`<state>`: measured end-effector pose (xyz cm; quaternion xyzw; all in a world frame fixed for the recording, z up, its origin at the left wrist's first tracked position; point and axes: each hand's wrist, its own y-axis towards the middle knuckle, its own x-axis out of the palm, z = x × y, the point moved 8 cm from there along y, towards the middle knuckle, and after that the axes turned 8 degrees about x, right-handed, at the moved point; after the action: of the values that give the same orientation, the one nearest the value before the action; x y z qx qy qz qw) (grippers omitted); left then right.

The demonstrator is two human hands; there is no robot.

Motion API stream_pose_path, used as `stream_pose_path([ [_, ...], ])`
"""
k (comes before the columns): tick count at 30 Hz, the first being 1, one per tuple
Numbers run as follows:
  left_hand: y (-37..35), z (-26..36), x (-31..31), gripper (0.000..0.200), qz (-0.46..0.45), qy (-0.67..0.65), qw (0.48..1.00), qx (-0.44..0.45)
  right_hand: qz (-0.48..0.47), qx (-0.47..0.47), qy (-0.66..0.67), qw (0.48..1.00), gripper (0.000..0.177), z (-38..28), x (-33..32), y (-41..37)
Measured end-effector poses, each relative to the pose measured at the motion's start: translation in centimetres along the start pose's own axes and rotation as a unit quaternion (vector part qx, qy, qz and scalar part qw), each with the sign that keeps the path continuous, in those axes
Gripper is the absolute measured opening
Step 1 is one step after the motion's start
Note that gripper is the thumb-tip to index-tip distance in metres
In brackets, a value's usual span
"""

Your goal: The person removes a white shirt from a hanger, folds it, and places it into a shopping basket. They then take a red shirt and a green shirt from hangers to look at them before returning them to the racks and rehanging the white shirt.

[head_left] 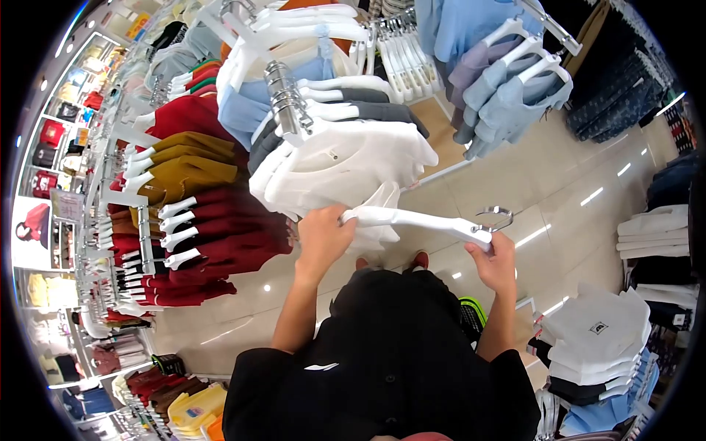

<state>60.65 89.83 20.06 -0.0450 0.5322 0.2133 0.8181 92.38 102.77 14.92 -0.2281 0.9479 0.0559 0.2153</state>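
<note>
A white clothes hanger (412, 218) is stretched between my two hands in front of my body. My left hand (323, 237) is closed around its left end, beside a piece of white cloth (379, 234) that hangs there. At the other end my right hand (494, 262) grips the hanger just below its metal hook (507, 214), thumb on the near side. Just beyond my left hand, white shirts (346, 165) hang on a rack arm (283, 95), close to the hanger.
Dark red garments (228, 228) and mustard ones (195, 165) hang on the left. Light blue clothes (515, 106) hang at the upper right. Folded white shirts (599, 331) lie in a stack at the right, near more folded clothes (658, 235). Tiled floor (559, 191) shows between the racks.
</note>
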Motion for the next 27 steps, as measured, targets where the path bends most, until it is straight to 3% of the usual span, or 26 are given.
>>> stream_pose_path([
  [6,-2.1,-3.5,-1.9,0.018,0.02,-0.01,1.0,-0.017,-0.035,-0.081,-0.018,0.996,0.029,-5.4,5.1,-0.1],
  [10,-4.1,-5.7,-1.7,0.018,0.009,-0.009,0.999,-0.03,-0.073,-0.04,-0.044,0.996,0.027,-5.3,8.7,-0.3],
  [17,-6.3,-6.3,-1.4,0.019,-0.022,-0.017,0.999,-0.028,-0.11,-0.126,-0.047,0.985,0.03,-7.8,13.2,-2.0],
  [20,-6.5,-6.1,-1.5,0.019,-0.024,-0.022,0.999,-0.023,-0.133,-0.13,-0.047,0.981,0.03,-8.9,13.8,-1.4],
  [27,-8.1,-8.3,-3.8,0.024,0.023,0.011,1.0,-0.006,-0.16,-0.044,-0.021,0.986,0.027,-8.6,11.6,-0.3],
])
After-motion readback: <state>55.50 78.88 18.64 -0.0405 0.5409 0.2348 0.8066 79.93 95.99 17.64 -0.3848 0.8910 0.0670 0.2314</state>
